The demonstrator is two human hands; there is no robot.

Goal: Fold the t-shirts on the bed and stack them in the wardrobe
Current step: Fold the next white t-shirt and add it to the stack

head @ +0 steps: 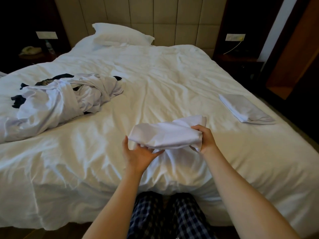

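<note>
T-shirt (165,135) folded, held above bed (155,75), right hand (205,138) fingers (198,129) clenched round its end, left hand (138,156) fingers (152,150) straight beneath

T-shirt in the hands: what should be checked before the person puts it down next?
1. Right hand grips the t-shirt at one end: ok.
2. Left hand supports it from below: ok.
3. Fold tidy: not ok, the gripped end is bunched.
4. Folded stack lies flat on the bed, nothing on top: ok.
5. All shirts folded: not ok, a crumpled pile lies on the bed.
6. Wardrobe shelf free: cannot tell.
</note>
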